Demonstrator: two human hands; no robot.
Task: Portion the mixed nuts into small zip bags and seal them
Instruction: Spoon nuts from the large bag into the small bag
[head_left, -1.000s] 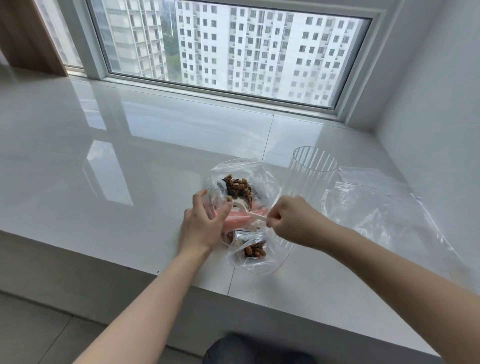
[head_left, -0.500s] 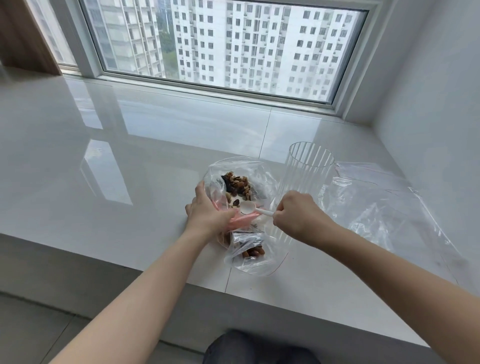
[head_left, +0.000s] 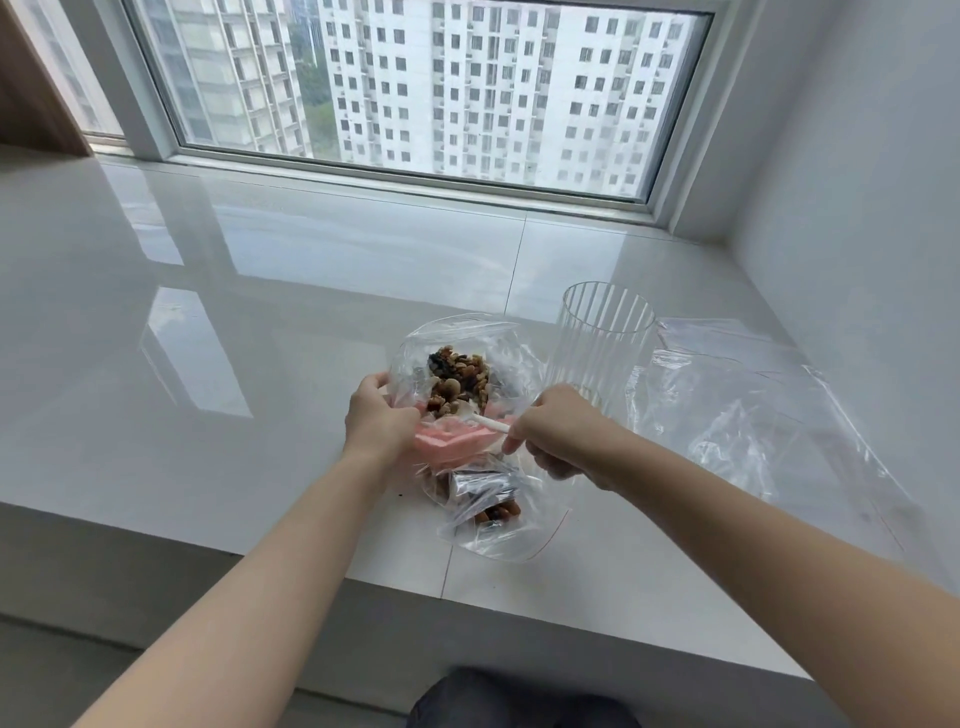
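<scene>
- Two bare hands worked over a glossy white ledge (head_left: 260, 322) below a window (head_left: 415, 88).
- The left hand (head_left: 379, 421) gripped the near edge of a big clear bag (head_left: 514, 353), its fingers curled round the plastic by a pink strip (head_left: 447, 441) (whether that strip belonged to the big bag or a smaller one could not be told).
- The right hand (head_left: 558, 428) pinched the handle of a white spoon (head_left: 485, 422), whose bowl reached into the pile of mixed nuts (head_left: 460, 376) inside the big bag.
- A small zip bag (head_left: 493, 512) lay just in front of the hands, near the ledge's front edge, with a few nuts inside.
- A ribbed clear cup (head_left: 602, 343) stood upright just behind the right hand.
- Several empty clear bags (head_left: 753, 415) lay flat to the right of the cup.
</scene>
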